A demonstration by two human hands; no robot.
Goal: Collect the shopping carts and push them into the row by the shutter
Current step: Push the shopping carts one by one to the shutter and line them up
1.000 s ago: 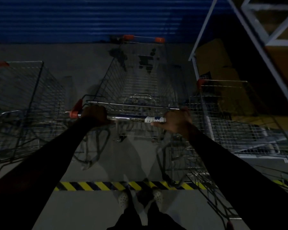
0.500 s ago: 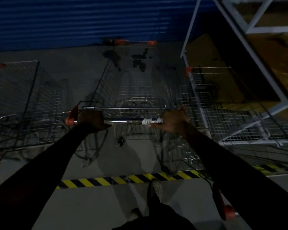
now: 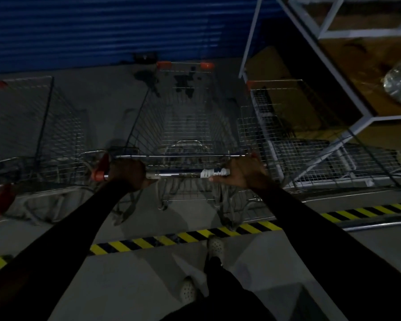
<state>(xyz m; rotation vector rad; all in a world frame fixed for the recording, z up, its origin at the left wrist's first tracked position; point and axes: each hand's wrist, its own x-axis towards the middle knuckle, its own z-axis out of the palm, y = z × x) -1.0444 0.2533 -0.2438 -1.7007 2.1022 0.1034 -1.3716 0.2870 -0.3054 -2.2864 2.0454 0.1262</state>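
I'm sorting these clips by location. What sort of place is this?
Probably a store's cart bay or back-of-house area: wire shopping carts stand side by side before a lowered blue roller shutter, hazard-striped tape crosses the concrete floor, and metal racking stands on the right.

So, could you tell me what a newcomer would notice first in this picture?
The left hand and right hand grip the handle of the middle shopping cart, centre frame. The blue shutter fills the upper left, and a yellow-and-black floor stripe crosses below the cart.
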